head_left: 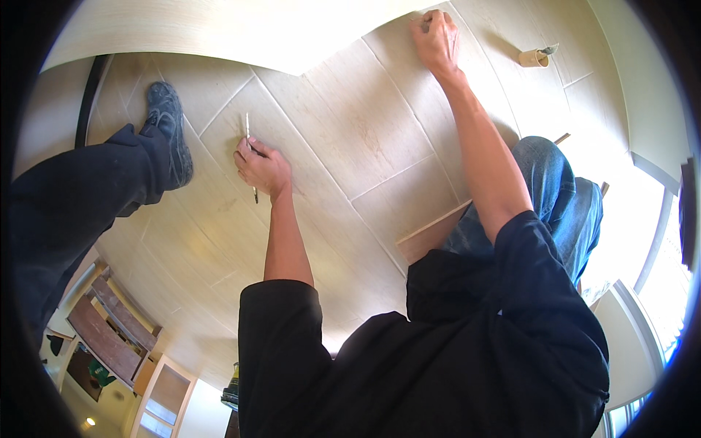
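Note:
My left hand (264, 168) is closed around a thin stick-like tool (247, 125). Its pale, mottled end points away from me, and its dark end comes out below my fingers. The exact kind cannot be made out. Farther off and to the right, my right hand (437, 38) has its fingers curled in, close to the edge of a large pale panel (219, 29). Whatever those fingers hold, if anything, is hidden. Under both hands runs a light tiled floor (321, 146) with thin joint lines and faint brownish marks.
A small tan cup (533, 58) with a brush-like thing in it stands at the far right. On the left, a leg in dark trousers ends in a grey shoe (166, 120). A wooden board (431, 233) lies by my jeans (544, 171). Shelving (109, 321) is at lower left.

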`<state>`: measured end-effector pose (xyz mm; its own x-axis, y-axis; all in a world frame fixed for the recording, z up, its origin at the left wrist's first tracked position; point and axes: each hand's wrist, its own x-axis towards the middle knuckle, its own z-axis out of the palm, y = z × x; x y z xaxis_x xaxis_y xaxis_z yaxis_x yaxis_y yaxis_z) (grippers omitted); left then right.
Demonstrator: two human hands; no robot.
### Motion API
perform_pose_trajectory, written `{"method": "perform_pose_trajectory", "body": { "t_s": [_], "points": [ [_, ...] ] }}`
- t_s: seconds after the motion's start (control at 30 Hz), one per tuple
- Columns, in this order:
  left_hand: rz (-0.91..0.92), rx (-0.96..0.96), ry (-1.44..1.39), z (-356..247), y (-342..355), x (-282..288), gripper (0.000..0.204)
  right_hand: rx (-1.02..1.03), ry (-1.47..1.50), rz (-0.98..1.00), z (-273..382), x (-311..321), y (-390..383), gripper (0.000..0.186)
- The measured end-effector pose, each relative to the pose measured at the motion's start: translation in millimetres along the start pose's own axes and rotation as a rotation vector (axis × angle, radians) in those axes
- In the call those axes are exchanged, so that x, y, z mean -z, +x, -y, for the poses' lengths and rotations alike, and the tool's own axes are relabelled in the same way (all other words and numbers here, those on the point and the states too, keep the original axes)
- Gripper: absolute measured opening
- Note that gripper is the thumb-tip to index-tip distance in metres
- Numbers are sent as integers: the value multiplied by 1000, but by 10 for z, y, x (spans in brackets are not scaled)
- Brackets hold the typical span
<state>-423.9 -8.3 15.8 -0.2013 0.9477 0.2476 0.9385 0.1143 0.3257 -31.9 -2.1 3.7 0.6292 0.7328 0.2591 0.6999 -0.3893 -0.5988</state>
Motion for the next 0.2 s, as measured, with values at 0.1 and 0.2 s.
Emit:
{"method": "perform_pose_trajectory", "body": {
  "t_s": [0.1,0.2],
  "points": [
    [-14,-20,-2,24,-2,-19,30,-24,55,43,-21,86,19,32],
    [-27,-8,-32,48,-2,-51,30,-16,187,109,-14,189,26,32]
  ]
}}
